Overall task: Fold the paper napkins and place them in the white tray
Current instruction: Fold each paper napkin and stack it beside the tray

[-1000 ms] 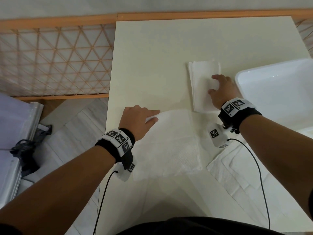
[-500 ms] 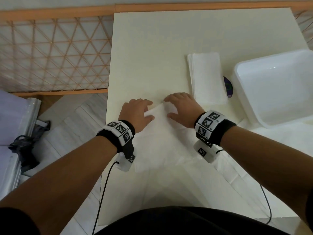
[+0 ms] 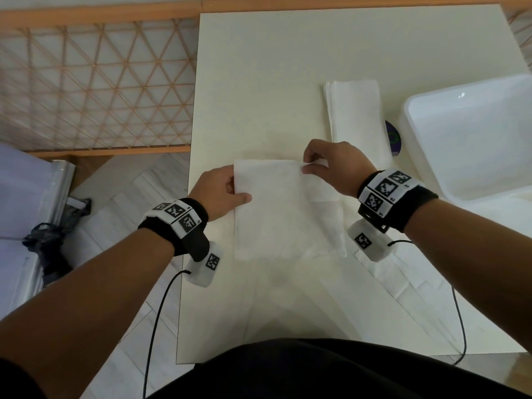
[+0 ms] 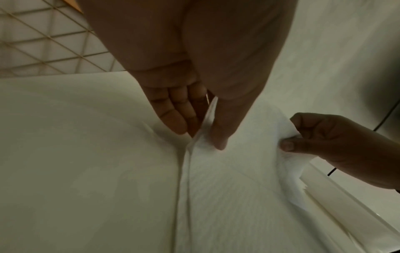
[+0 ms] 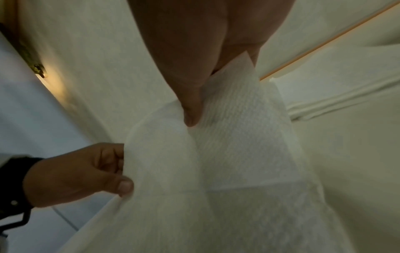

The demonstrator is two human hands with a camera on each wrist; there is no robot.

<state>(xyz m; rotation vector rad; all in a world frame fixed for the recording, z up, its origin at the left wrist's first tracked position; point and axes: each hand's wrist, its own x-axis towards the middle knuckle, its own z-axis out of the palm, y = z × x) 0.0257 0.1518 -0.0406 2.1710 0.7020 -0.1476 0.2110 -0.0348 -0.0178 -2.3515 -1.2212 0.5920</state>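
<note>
- Now my left hand (image 3: 220,191) pinches the far-left corner of the white paper napkin (image 3: 276,208) lying on the cream tabletop (image 3: 259,82).
- My right hand (image 3: 334,165) pinches its far-right corner, lifted.
- Beyond sits a folded white napkin stack (image 3: 357,116); the white plastic tray (image 3: 472,133) lies right of it.

A cream table (image 3: 288,67) fills the middle of the head view. Along its far edge runs a wooden rail (image 3: 100,12), and to the left of the table a lattice panel (image 3: 95,84) of thin crossing strips stands in a wooden frame. Below the panel lies pale herringbone floor (image 3: 129,197). A pale cabinet (image 3: 26,203) sits at far left.
</note>
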